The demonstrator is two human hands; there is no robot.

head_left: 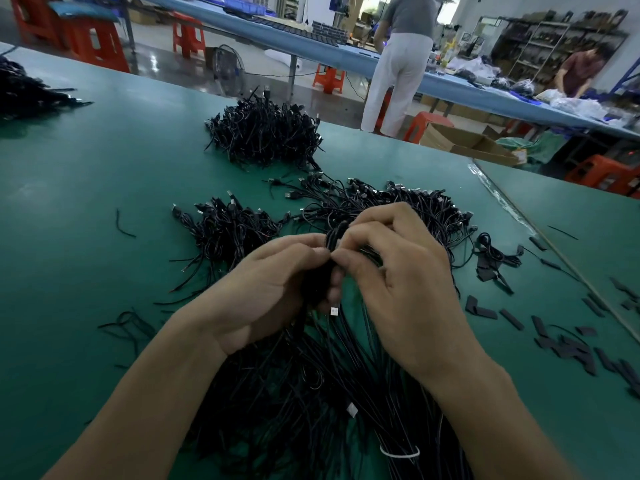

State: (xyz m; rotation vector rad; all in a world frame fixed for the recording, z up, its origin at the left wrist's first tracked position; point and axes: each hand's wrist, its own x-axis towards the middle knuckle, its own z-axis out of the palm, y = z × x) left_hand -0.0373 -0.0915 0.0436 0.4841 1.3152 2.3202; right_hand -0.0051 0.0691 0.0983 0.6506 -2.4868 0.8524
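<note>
In the head view, a green table (86, 174) is seen, strewn with black cables. A far pile (266, 133) lies near the table's back edge. A left pile (225, 230) and a right pile (408, 206) lie nearer, and a fourth pile (20, 91) is cut off by the left border. Loose cables (304, 393) are spread under the forearms, some of them gathered by a white tie (400, 453). Short black strips (568, 344) are scattered to the right, well apart from the piles. The bundle (333, 237) is held above the loose cables, between the left and right piles and in front of them. Its lower part is hidden by the hands, and a plug (334, 311) shows below them. The left hand (270, 292) is curled round the bundle from the side, and its top is pinched by the thumb and bent fingers of the right hand (401, 282). The right pile is partly hidden behind the right hand. Beyond the table, an open cardboard box (464, 142) stands on the floor; what it holds cannot be told. Further back, red stools (93, 46), a fan (227, 69) and a long blue bench (311, 43) are seen. One person (398, 71) stands at the bench and another (581, 69) is bent over bags (575, 105).
</note>
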